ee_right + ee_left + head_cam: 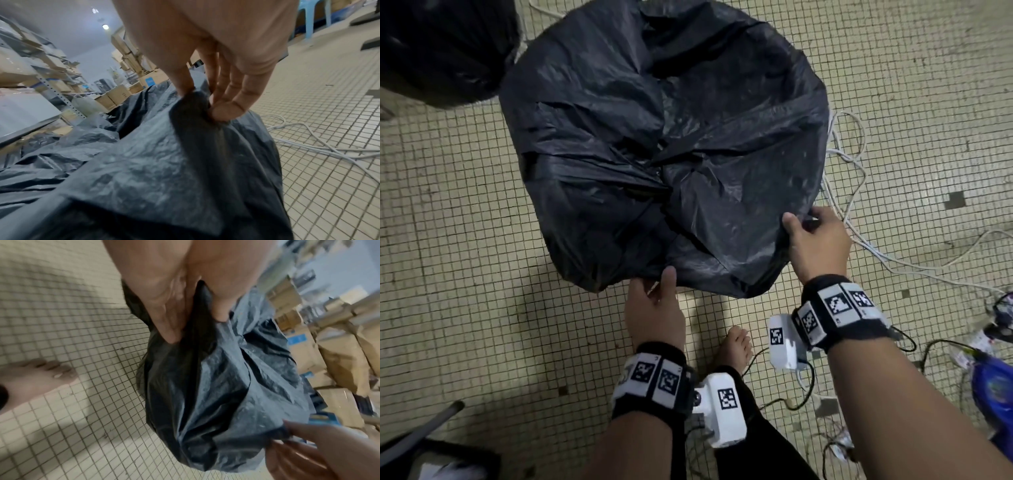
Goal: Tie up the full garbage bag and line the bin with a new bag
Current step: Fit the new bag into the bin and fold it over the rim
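A large black bag (664, 147) lies spread wide over the tiled floor, crumpled toward its middle; whatever is under it is hidden. My left hand (654, 284) pinches the bag's near edge between thumb and fingers. In the left wrist view the left hand (195, 318) holds a fold of the bag (216, 394). My right hand (804, 219) grips the bag's right edge. Seen from the right wrist, the right hand (203, 97) has the plastic (154, 162) bunched in its fingertips. A second, bulging black bag (438, 51) sits at the far left.
White cables (859, 205) trail over the floor right of the bag. My bare foot (736, 346) stands just behind the hands. Blue gear and wires (993, 387) lie at the right edge. Cardboard boxes (339, 353) and metal shelving (41, 73) stand beyond the bag.
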The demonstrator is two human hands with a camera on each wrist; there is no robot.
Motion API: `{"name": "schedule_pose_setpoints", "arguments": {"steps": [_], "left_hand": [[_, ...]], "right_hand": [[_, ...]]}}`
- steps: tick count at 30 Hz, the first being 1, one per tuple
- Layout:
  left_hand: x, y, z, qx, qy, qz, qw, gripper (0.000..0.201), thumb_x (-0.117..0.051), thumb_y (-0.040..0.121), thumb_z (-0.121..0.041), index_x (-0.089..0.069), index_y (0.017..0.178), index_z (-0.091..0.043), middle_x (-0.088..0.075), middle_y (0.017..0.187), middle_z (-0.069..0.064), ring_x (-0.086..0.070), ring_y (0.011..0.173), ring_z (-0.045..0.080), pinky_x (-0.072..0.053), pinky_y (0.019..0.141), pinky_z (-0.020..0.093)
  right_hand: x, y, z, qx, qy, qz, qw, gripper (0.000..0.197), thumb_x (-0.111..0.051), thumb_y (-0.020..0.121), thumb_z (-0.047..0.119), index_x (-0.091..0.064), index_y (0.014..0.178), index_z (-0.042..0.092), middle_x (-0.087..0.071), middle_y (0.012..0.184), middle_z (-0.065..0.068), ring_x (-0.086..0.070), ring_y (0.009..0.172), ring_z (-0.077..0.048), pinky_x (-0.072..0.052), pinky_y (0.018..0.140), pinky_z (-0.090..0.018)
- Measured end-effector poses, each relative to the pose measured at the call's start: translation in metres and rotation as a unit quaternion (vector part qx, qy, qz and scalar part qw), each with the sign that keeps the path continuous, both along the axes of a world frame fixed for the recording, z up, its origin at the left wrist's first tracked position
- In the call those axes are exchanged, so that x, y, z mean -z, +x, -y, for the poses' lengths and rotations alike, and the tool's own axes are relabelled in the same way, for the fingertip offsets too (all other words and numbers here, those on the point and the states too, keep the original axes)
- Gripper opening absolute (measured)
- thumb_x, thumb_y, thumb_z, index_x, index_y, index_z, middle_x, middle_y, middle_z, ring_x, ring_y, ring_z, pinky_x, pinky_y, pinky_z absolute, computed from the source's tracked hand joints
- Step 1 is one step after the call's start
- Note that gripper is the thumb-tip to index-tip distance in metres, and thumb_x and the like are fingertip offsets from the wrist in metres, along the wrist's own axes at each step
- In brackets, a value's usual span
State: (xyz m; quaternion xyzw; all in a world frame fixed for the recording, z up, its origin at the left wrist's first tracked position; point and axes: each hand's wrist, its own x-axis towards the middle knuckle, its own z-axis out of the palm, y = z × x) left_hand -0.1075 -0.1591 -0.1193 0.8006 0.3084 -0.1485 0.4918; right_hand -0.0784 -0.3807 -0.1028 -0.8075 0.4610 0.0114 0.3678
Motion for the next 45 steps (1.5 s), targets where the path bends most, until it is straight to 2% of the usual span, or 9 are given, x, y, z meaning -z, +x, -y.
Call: {"name": "schedule_pose_setpoints", "arguments": {"steps": [4, 10, 13, 18, 27, 34, 39, 43, 45], "left_hand": [[0.002, 0.016, -0.027, 0.023, 0.013, 0.011, 1.0, 0.025, -0.067, 0.094, -0.036, -0.067, 0.096, -0.011, -0.069, 0.083, -0.005, -0.069, 0.082, 0.018, -0.054, 0.073, 0.029], [0.001, 0.053, -0.081, -0.003, 0.054, 0.05, 0.997, 0.022, -0.065, 0.092, -0.045, -0.067, 0.085, -0.024, -0.066, 0.073, -0.016, -0.064, 0.071, -0.002, -0.041, 0.057, 0.009], [0.013, 0.055, -0.098, -0.113, -0.006, 0.068, 0.991, 0.039, -0.069, 0.083, -0.056, -0.072, 0.108, -0.026, -0.075, 0.099, -0.006, -0.072, 0.093, 0.015, -0.06, 0.084, 0.035], [0.029, 0.025, -0.094, -0.069, -0.071, 0.034, 0.995, 0.041, -0.062, 0.07, -0.084, -0.072, 0.088, -0.048, -0.075, 0.093, -0.006, -0.071, 0.099, 0.028, -0.056, 0.091, 0.056], [0.037, -0.001, -0.084, -0.136, -0.121, 0.054, 0.982, 0.049, -0.075, 0.073, -0.07, -0.076, 0.098, -0.027, -0.077, 0.097, 0.0, -0.074, 0.093, 0.018, -0.058, 0.08, 0.037], [0.05, 0.002, -0.106, -0.108, 0.001, -0.007, 0.994, 0.016, -0.067, 0.073, -0.063, -0.072, 0.077, -0.048, -0.075, 0.07, -0.009, -0.074, 0.07, 0.018, -0.061, 0.069, 0.036], [0.042, 0.028, -0.093, -0.184, -0.078, -0.024, 0.979, 0.009, -0.068, 0.094, -0.016, -0.061, 0.098, -0.012, -0.072, 0.109, 0.02, -0.075, 0.079, 0.025, -0.063, 0.077, 0.043], [0.009, 0.018, -0.063, -0.294, -0.112, -0.019, 0.949, 0.028, -0.064, 0.092, -0.046, -0.056, 0.091, -0.02, -0.072, 0.089, 0.006, -0.073, 0.064, 0.015, -0.06, 0.059, 0.031], [-0.007, 0.007, -0.039, -0.23, -0.103, -0.042, 0.967, 0.048, -0.06, 0.083, -0.067, -0.066, 0.096, -0.021, -0.074, 0.077, -0.001, -0.072, 0.064, 0.012, -0.054, 0.053, 0.025]], "right_hand": [[0.002, -0.013, -0.014, -0.01, 0.009, -0.017, 1.0, 0.025, -0.071, 0.088, 0.037, -0.061, 0.097, 0.016, -0.061, 0.085, 0.004, -0.062, 0.087, -0.022, -0.043, 0.077, -0.027], [0.002, -0.04, -0.056, -0.053, 0.036, -0.02, 0.998, 0.039, -0.064, 0.09, 0.055, -0.061, 0.088, 0.015, -0.064, 0.078, 0.006, -0.061, 0.076, -0.015, -0.043, 0.068, -0.026], [0.004, -0.047, -0.064, -0.034, 0.064, 0.019, 0.997, 0.039, -0.048, 0.098, 0.055, -0.056, 0.081, 0.021, -0.068, 0.074, 0.002, -0.066, 0.071, -0.018, -0.052, 0.065, -0.033], [0.02, -0.058, -0.065, -0.066, 0.103, 0.082, 0.989, 0.03, -0.049, 0.102, 0.041, -0.051, 0.079, 0.022, -0.066, 0.069, -0.002, -0.065, 0.067, -0.025, -0.057, 0.064, -0.043], [0.06, -0.087, -0.051, 0.024, 0.145, -0.091, 0.985, 0.034, -0.054, 0.101, 0.034, -0.059, 0.077, 0.01, -0.071, 0.071, -0.004, -0.069, 0.061, -0.028, -0.059, 0.067, -0.05], [0.059, -0.086, -0.044, 0.052, 0.156, -0.088, 0.983, 0.034, -0.06, 0.098, 0.032, -0.061, 0.075, 0.007, -0.07, 0.07, -0.009, -0.067, 0.057, -0.025, -0.06, 0.066, -0.051], [0.043, -0.069, -0.027, 0.061, 0.108, -0.096, 0.988, 0.009, -0.059, 0.096, 0.012, -0.056, 0.105, 0.013, -0.068, 0.089, -0.004, -0.071, 0.076, -0.026, -0.06, 0.076, -0.052], [0.014, -0.032, -0.01, 0.047, -0.008, 0.079, 0.996, 0.025, -0.053, 0.096, 0.016, -0.05, 0.121, 0.023, -0.058, 0.112, 0.002, -0.062, 0.1, -0.02, -0.054, 0.091, -0.041], [0.004, -0.007, -0.004, -0.008, -0.016, 0.098, 0.995, 0.034, -0.056, 0.097, 0.033, -0.051, 0.129, 0.021, -0.06, 0.116, 0.003, -0.062, 0.102, -0.016, -0.053, 0.09, -0.035]]}}
